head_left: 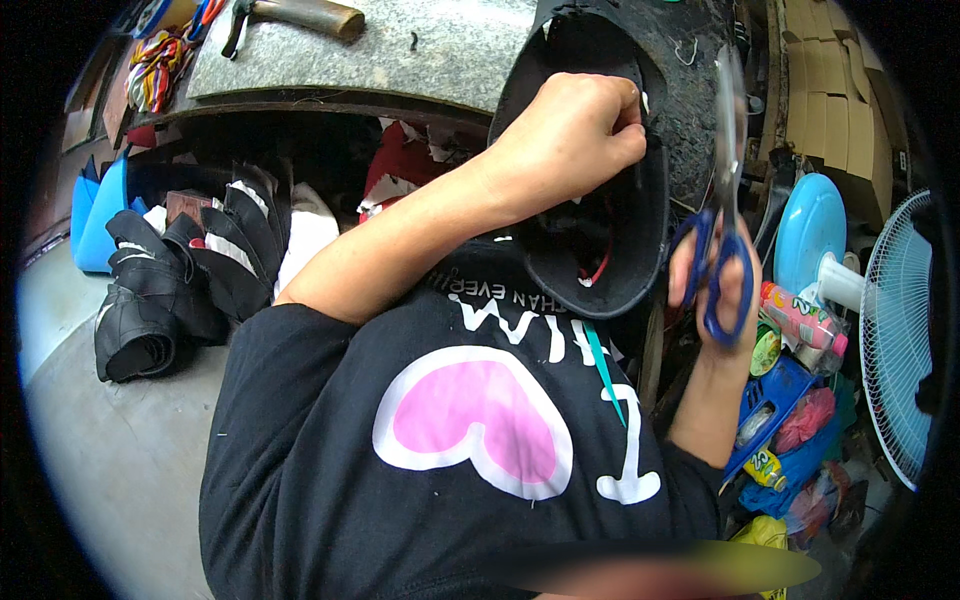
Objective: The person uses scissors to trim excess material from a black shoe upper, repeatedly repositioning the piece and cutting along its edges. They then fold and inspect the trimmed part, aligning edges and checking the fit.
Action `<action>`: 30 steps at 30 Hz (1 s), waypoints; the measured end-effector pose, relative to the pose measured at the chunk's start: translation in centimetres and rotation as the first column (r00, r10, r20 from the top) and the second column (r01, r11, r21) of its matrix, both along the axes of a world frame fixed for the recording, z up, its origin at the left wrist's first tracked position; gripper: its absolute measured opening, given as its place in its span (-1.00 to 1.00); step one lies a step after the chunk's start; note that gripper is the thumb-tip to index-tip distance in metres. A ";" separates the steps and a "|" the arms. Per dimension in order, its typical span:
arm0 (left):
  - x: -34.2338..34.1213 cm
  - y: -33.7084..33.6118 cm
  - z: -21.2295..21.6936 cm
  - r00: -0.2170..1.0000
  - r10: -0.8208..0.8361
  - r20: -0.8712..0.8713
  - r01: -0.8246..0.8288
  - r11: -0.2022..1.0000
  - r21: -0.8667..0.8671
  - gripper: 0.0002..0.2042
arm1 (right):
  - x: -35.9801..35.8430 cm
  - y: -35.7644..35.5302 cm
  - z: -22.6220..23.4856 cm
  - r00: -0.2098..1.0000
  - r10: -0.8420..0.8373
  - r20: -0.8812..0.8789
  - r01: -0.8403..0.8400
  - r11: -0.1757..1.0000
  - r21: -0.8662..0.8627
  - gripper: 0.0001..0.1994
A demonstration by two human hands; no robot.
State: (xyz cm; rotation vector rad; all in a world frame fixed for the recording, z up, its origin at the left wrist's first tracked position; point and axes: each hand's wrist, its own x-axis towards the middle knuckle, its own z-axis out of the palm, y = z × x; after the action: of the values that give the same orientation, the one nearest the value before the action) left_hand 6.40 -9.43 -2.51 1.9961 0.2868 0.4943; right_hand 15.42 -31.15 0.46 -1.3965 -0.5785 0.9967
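A pair of scissors point(727, 215) with blue handles is in my right hand point(735, 285), its fingers in the handle loops and its metal blades pointing up, blurred by motion. Left of them, a black hollow piece point(653, 225) with a thick curved rim rests between the worktable and my chest. My left hand point(580, 130) is closed over the opening of this piece, thumb pressed to the fingers. What it pinches is hidden. Inside the piece, a little red edging point(600, 268) shows low down. A thin green strip point(604, 375) hangs below the rim against my black shirt.
On the stone-topped table point(430, 70) lies a hammer point(305, 15). Rolled black pieces point(145, 300) stand on the floor at the left, near a blue container point(100, 215). A fan point(900, 330), a blue basket point(775, 400) and a pink bottle point(800, 315) crowd the right side.
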 end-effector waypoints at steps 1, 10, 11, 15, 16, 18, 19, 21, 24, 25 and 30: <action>-0.1 0.0 0.0 1.000 -0.003 -0.019 0.003 1.000 -0.016 -0.87 | -0.7 -1.2 0.2 0.999 0.011 -0.031 -0.014 0.996 -0.091 -0.17; -3.4 0.1 -0.8 1.000 -0.002 -0.024 -0.004 0.976 -0.217 -0.89 | -2.1 -3.5 -0.2 0.933 0.177 -0.312 -0.245 0.950 -0.195 0.01; -3.6 0.1 -0.9 1.000 0.014 -0.013 -0.017 0.973 -0.229 -0.89 | -2.4 -3.3 -0.3 0.933 0.173 -0.314 -0.247 0.946 -0.210 0.03; -4.2 0.2 -1.3 0.999 0.032 0.031 -0.022 0.958 -0.286 -0.89 | -2.6 -3.4 -0.1 0.889 0.166 -0.428 -0.225 0.970 -0.092 -0.24; -4.3 0.2 -1.4 0.998 0.028 0.047 -0.014 0.959 -0.283 -0.89 | -2.6 -3.6 0.0 0.865 0.189 -0.465 -0.237 0.970 -0.047 -0.24; -4.3 0.2 -1.5 0.997 0.024 0.071 -0.004 0.963 -0.271 -0.89 | -2.6 -4.1 0.1 0.803 0.192 -0.564 -0.225 0.974 0.011 -0.22; -4.3 0.1 -1.5 0.997 0.023 0.073 -0.002 0.963 -0.269 -0.89 | -2.5 -4.3 0.1 0.800 0.202 -0.566 -0.246 0.969 -0.002 -0.23; -4.3 0.0 -1.6 0.997 0.017 0.075 0.004 0.963 -0.268 -0.90 | -2.6 -4.6 0.1 0.778 0.242 -0.580 -0.270 0.962 0.038 -0.24; -4.2 -0.2 -1.7 0.997 -0.003 0.073 0.025 0.955 -0.297 -0.89 | -2.6 -4.6 -0.1 0.729 0.232 -0.643 -0.271 0.962 0.040 -0.26; -4.2 -0.2 -1.7 0.998 -0.004 0.070 0.024 0.954 -0.298 -0.90 | -2.5 -4.6 -0.1 0.720 0.226 -0.656 -0.266 0.963 0.040 -0.27; -4.0 -0.1 -2.0 0.996 -0.003 0.087 0.021 0.980 -0.197 -0.91 | -2.2 -4.7 0.3 0.716 0.209 -0.666 -0.257 0.966 0.027 -0.28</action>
State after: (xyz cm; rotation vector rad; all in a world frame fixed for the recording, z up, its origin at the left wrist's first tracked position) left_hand 2.37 -9.51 -4.49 1.7778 0.2594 0.5229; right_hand 13.27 -35.83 0.72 -0.9258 -0.1747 1.6382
